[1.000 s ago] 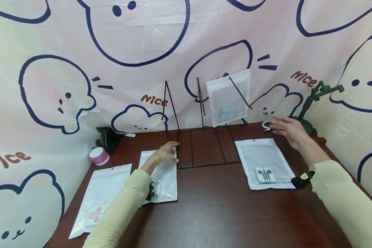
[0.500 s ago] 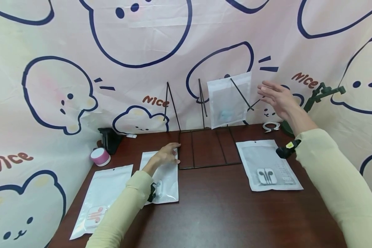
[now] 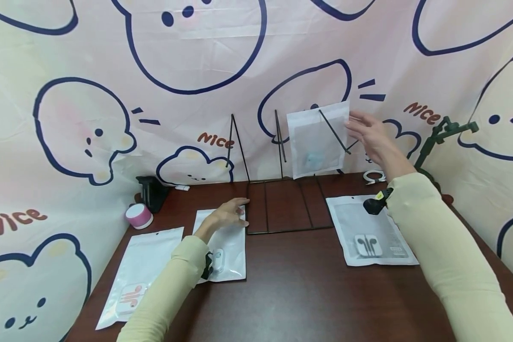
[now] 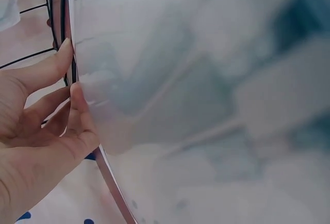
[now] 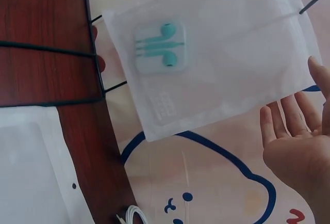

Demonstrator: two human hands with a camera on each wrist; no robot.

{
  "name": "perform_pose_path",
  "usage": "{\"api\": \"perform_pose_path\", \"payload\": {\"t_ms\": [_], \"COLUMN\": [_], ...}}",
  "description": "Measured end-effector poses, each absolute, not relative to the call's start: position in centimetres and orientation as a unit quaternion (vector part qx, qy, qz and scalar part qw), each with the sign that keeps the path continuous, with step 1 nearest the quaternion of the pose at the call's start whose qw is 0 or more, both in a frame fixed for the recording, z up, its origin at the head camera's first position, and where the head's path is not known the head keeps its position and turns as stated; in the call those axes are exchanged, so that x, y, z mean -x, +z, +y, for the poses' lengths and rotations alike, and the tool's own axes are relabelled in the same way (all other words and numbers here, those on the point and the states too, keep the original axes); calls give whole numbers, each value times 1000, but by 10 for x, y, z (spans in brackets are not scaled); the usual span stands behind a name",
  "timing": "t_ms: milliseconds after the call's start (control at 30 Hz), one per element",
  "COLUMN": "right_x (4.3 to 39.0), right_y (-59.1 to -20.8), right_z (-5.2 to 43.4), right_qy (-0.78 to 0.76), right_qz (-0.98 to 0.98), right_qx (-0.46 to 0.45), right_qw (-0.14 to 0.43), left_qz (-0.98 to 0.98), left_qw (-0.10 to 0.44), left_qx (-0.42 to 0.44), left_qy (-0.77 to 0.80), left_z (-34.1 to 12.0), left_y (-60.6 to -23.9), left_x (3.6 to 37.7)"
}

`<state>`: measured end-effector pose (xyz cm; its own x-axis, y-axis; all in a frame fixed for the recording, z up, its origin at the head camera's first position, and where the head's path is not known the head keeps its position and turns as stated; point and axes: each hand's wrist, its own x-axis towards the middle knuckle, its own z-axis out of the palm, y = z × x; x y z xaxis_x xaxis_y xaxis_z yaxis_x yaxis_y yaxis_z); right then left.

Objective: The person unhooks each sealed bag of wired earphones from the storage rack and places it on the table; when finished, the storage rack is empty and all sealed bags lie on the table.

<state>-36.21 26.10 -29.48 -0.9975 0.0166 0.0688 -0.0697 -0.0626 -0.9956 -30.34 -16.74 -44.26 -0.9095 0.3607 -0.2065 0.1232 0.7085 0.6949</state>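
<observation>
A white bag (image 3: 318, 138) with blue-green earphones inside is hanging on the black wire rack (image 3: 282, 190) at the back of the table (image 3: 308, 294). It is hanging on the rack's right prong, at about one o'clock from the middle of the table. The bag's long side is running up and down, tipped a little, and the earphones are sitting low in it.

The right hand (image 3: 367, 135) is reaching in beside the bag, at three o'clock from it. Its fingers are straight and spread, and it is gripping nothing. The fingertips are just beside the bag's right edge; I cannot tell if they are touching it. In the right wrist view the open palm (image 5: 299, 146) is facing the bag (image 5: 211, 53).

The left hand (image 3: 228, 213) is resting at the front left corner of the rack, at nine o'clock from the rack's flat base. Its fingers are lying loose on the top of a second white bag (image 3: 222, 247) flat on the table. In the left wrist view the fingers (image 4: 46, 105) are touching the edge of that bag and the black wire.

A third bag (image 3: 369, 230) with white earphones is lying flat at five o'clock from the hanging one, under the right arm. A fourth bag (image 3: 137, 273) with pink earphones is lying at the far left. A small pink and white tub (image 3: 138, 215) and a black block (image 3: 151, 191) are sitting at ten o'clock. A coiled white cable (image 3: 374, 176) and a dark green stand (image 3: 436, 137) are sitting at the back right.
</observation>
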Motion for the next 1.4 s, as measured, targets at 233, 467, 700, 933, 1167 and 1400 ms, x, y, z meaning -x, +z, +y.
{"api": "perform_pose_path", "payload": {"t_ms": [233, 467, 700, 933, 1167, 1400], "right_x": [363, 358, 347, 328, 303, 279], "right_y": [-293, -291, -291, -299, -304, -304], "right_z": [255, 255, 256, 266, 276, 281], "right_qy": [711, 722, 701, 692, 699, 700], "right_qz": [-701, -688, -709, -716, -708, -707], "right_qx": [-1, 2, 1, -21, -40, -53], "right_qw": [54, 71, 78, 89, 91, 87], "left_qz": [899, 900, 901, 897, 900, 903], "left_qw": [176, 175, 175, 180, 180, 179], "left_qx": [-124, -125, -123, -121, -124, -127], "left_qy": [381, 379, 377, 385, 377, 369], "left_z": [-168, -170, -169, -168, -167, -168], "left_y": [-446, -445, -444, -445, -443, -441], "left_x": [306, 308, 307, 307, 306, 306]}}
